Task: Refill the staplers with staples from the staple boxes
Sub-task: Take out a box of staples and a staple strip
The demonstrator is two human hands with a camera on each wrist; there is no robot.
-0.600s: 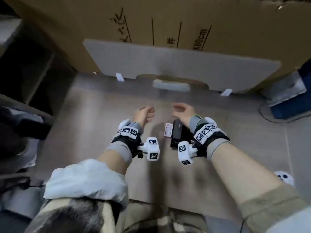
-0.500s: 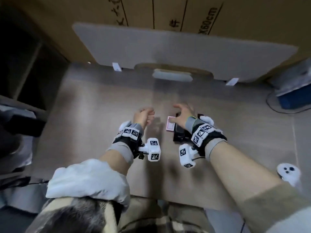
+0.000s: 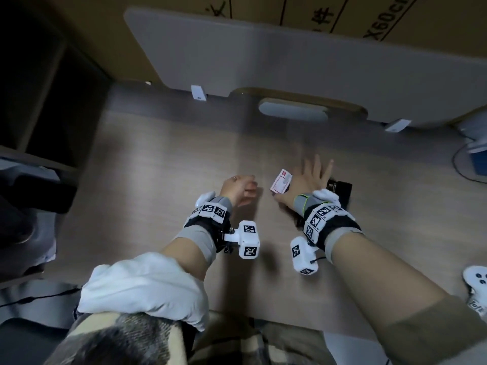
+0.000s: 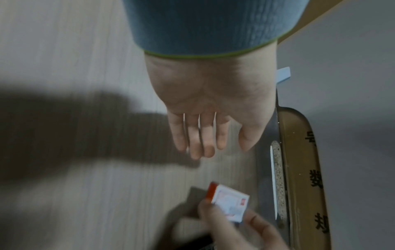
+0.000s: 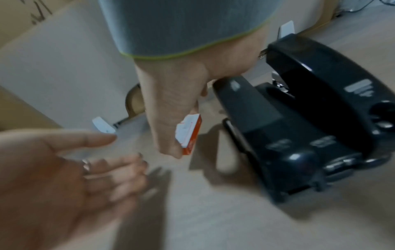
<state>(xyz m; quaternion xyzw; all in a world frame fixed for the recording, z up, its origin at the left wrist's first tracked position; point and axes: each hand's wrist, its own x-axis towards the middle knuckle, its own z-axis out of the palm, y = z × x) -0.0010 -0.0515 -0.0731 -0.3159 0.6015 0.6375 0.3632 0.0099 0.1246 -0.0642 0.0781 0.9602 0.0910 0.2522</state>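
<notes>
A small white and orange staple box is pinched between the thumb and a finger of my right hand, just above the wooden desk. The same box shows beside the thumb in the right wrist view, and tilted as box in the left wrist view. A black stapler lies right of that hand with its top part swung up from the base. In the head view the stapler is mostly hidden by my right wrist. My left hand hovers empty left of the box, fingers relaxed.
A grey board leans on a cardboard box along the desk's back. A grey oval pad lies in front of it. A white controller sits at the desk's right edge. Dark shelving borders the left edge.
My right hand has moved from over the stapler to the staple box and now pinches it, tilted off the desk. My left hand has barely moved. The head view has tipped downward.
</notes>
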